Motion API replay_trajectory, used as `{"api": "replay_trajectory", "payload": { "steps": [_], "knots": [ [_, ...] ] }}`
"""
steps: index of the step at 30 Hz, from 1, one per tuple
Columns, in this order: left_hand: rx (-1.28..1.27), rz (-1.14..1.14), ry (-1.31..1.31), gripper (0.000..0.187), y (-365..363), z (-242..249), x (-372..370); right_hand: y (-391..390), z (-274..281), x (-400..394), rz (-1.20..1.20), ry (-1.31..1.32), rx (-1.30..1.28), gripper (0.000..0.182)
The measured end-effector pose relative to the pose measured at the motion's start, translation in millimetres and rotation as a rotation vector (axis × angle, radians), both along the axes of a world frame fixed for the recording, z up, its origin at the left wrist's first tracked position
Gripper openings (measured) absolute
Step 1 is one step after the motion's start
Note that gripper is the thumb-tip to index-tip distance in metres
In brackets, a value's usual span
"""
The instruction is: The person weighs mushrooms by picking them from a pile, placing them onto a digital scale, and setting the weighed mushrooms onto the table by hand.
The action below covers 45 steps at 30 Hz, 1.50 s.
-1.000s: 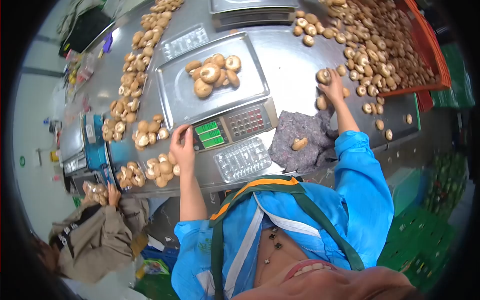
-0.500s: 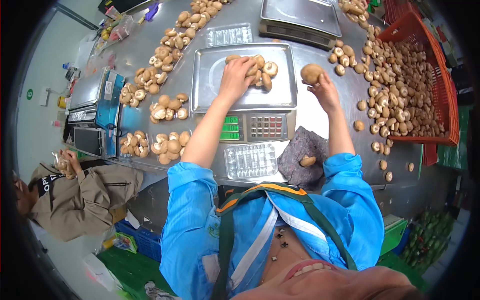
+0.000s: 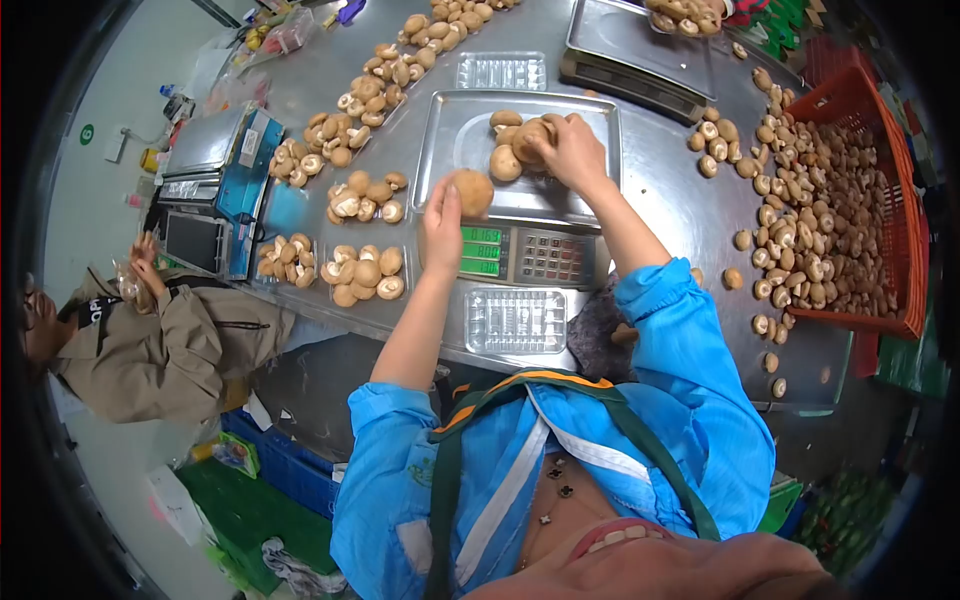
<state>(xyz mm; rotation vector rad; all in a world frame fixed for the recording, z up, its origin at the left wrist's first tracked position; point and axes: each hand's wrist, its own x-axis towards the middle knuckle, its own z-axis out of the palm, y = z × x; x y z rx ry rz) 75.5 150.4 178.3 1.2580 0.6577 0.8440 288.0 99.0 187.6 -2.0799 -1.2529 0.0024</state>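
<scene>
The left hand (image 3: 441, 226) pinches a round tan mushroom (image 3: 473, 192) between thumb and fingers, lifted over the near edge of the flat steel scale tray (image 3: 450, 150). The right hand (image 3: 572, 155) lies curled over the small heap of brown mushrooms (image 3: 512, 143) on that tray (whether it grips one cannot be told). Just below sit the green-lit scale display (image 3: 480, 250) and a clear ridged plastic punnet (image 3: 518, 321). An orange plastic crate of mushrooms (image 3: 880, 210) stands well to the right; sorted mushroom clusters (image 3: 362, 273) lie to the left.
</scene>
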Motion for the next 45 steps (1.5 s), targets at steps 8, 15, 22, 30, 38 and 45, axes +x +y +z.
{"api": "replay_trajectory", "payload": {
  "steps": [8, 15, 22, 30, 38, 45],
  "knots": [
    [-0.479, -0.238, 0.035, 0.046, -85, -61, -36, -124, 5, -34, 0.326, 0.459, -0.01, 0.043],
    [-0.426, -0.475, 0.165, 0.039, -156, -93, -24, -196, -27, -102, 0.537, 0.478, -0.281, 0.064],
    [-0.443, -0.632, 0.167, 0.045, -147, -83, -11, -201, -17, -89, 0.381, 0.323, -0.264, 0.057],
    [-0.195, -0.546, 0.22, 0.043, -126, -68, 7, -207, -41, -27, -0.07, 0.34, -0.135, 0.054],
    [0.595, 0.169, 0.42, 0.052, 48, -24, 56, -124, -58, 19, -0.156, 0.605, 0.297, 0.068],
    [0.525, -0.023, 0.779, 0.071, 90, -44, 117, -6, -43, 15, -0.391, 0.509, -0.021, 0.086]
  ]
}}
